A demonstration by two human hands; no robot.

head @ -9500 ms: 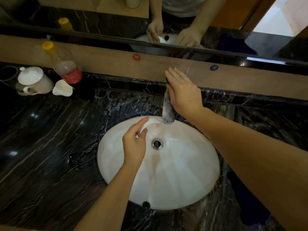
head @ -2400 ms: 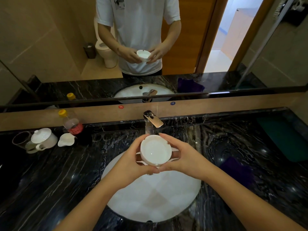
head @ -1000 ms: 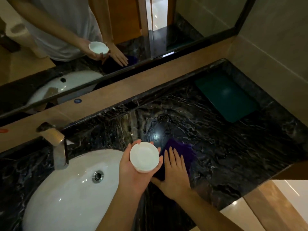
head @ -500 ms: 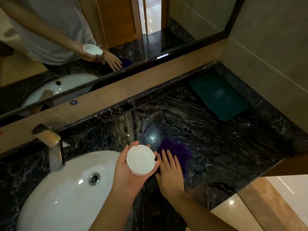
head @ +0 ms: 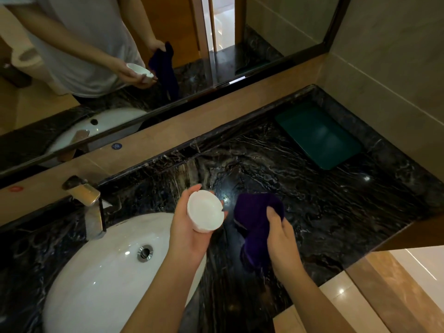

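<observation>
Our left hand [head: 189, 233] held the small white dish [head: 205, 211] in its curled fingers, the dish tilted on the palm; the sink [head: 96, 284] lay just left of this hand. Our right hand [head: 282, 239], close beside the dish, gripped the purple cloth [head: 254, 217], which hung above the black counter [head: 324, 212]; the green tray [head: 317, 135] lay well beyond this hand.
</observation>
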